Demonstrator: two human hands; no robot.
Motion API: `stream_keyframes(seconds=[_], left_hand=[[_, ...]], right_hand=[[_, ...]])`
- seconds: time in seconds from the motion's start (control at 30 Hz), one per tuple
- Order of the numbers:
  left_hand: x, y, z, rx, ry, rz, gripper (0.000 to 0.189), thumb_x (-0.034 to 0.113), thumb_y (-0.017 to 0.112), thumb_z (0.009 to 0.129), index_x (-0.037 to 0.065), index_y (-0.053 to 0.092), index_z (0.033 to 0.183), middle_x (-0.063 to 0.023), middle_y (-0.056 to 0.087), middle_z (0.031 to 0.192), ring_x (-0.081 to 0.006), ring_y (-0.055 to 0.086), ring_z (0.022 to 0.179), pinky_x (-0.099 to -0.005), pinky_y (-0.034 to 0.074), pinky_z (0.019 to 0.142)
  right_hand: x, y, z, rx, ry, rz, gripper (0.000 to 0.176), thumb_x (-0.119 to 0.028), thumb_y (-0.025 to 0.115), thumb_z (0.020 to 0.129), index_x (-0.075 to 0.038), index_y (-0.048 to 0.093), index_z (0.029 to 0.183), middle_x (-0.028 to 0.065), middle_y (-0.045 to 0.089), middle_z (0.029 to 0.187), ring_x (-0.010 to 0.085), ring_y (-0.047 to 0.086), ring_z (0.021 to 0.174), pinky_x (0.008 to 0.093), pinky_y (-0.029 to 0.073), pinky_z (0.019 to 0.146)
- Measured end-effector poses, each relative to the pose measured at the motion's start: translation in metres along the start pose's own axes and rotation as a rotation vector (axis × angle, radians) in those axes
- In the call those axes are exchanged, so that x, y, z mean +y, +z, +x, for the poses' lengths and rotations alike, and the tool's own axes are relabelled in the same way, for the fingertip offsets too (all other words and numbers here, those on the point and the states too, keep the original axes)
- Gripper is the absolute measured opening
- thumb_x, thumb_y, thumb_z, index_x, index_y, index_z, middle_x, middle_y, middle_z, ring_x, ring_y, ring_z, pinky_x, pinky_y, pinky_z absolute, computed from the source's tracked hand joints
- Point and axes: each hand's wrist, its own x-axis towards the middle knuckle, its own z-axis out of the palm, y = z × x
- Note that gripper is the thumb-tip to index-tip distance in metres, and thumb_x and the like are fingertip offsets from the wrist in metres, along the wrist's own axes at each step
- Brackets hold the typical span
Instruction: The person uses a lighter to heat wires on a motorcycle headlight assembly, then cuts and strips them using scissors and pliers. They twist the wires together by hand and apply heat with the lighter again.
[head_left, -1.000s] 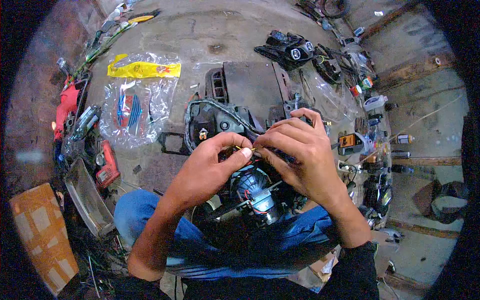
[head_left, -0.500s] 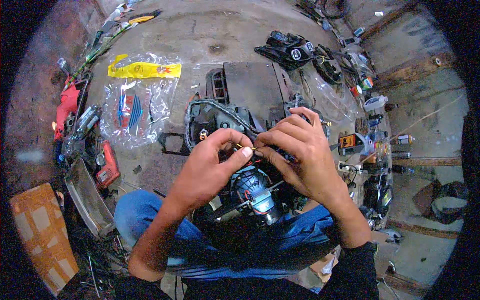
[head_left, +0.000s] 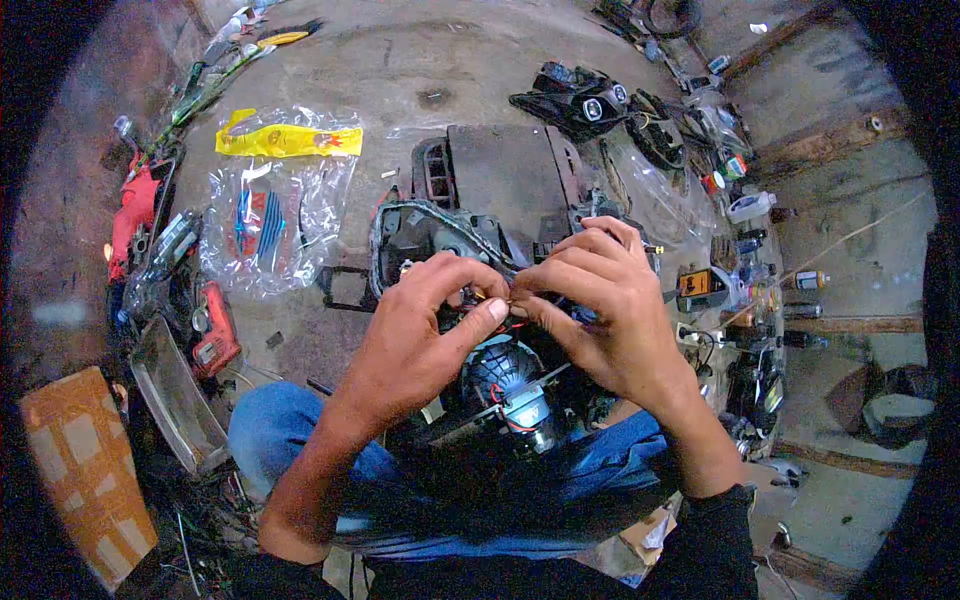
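In the middle of the head view, my left hand [head_left: 415, 330] and my right hand [head_left: 610, 310] meet fingertip to fingertip. Each pinches thin wire [head_left: 511, 300] between thumb and index finger; the exact join is mostly hidden by the fingers. Red wire [head_left: 517, 324] shows just below the fingertips. Under the hands, close to my lap, sits a round lamp unit [head_left: 503, 372] with a glassy, bluish-white reflecting surface and a metal bracket. Beyond the fingers lies a black housing [head_left: 402, 218] with a grey sealant-like rim, partly covered by my left hand.
A dark flat panel [head_left: 505, 165] lies ahead. To the left are a clear plastic bag [head_left: 325, 215] with a yellow header, a red power tool [head_left: 215, 330] and a long tray-like piece [head_left: 180, 395]. Black headlights [head_left: 575, 103] lie far right; bottles [head_left: 750, 207] line the right wall.
The yellow wire that stuck out between the fingertips is now mostly covered by them. Both hands have shifted only slightly and keep their pinch.
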Motion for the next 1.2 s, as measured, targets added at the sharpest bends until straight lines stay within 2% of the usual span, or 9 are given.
stream_keyframes(seconds=[0.3,0.67,1.0,1.1,1.2], left_hand=[[-0.0065,0.0018,0.0010,-0.067,-0.094,-0.153,0.021,0.023,0.076,0.103,0.005,0.072,0.113,-0.0058,0.066,0.115,-0.0199,0.063,0.115,-0.0354,0.048,0.103],[-0.0041,0.0022,0.0025,-0.016,0.103,0.056,0.019,0.017,0.078,0.100,0.003,0.071,0.109,-0.0085,0.064,0.111,-0.0220,0.064,0.105,-0.0354,0.051,0.095],[-0.0054,0.0054,0.0041,0.040,0.136,0.100,0.020,0.019,0.080,0.096,0.003,0.072,0.106,-0.0073,0.065,0.107,-0.0199,0.065,0.100,-0.0337,0.052,0.089],[-0.0029,0.0046,0.0035,0.016,0.044,0.055,0.021,0.019,0.080,0.097,0.003,0.073,0.108,-0.0060,0.065,0.107,-0.0181,0.065,0.101,-0.0328,0.052,0.089],[-0.0023,0.0068,0.0029,-0.003,-0.117,-0.118,0.021,0.020,0.080,0.098,0.003,0.074,0.108,-0.0052,0.067,0.108,-0.0168,0.064,0.102,-0.0322,0.051,0.091]], right_hand=[[0.0063,-0.0046,0.0022,-0.023,0.034,0.136,0.010,-0.019,0.081,0.093,-0.012,0.079,0.101,0.0044,0.076,0.095,0.0267,0.069,0.105,0.0510,0.043,0.112],[0.0035,-0.0010,0.0025,0.004,0.082,0.154,0.012,-0.013,0.083,0.087,-0.014,0.079,0.098,0.0039,0.075,0.088,0.0253,0.070,0.096,0.0506,0.044,0.110],[-0.0001,-0.0002,0.0024,0.014,0.072,0.108,0.008,-0.015,0.083,0.089,-0.014,0.080,0.096,0.0015,0.077,0.092,0.0245,0.069,0.101,0.0504,0.043,0.111],[0.0011,-0.0006,0.0022,0.017,0.062,0.100,0.009,-0.016,0.083,0.089,-0.014,0.080,0.097,0.0018,0.078,0.095,0.0250,0.069,0.105,0.0509,0.043,0.112],[0.0023,-0.0036,0.0018,0.006,0.039,0.066,0.012,-0.017,0.085,0.087,-0.014,0.082,0.098,0.0015,0.078,0.097,0.0247,0.069,0.110,0.0522,0.042,0.114]])
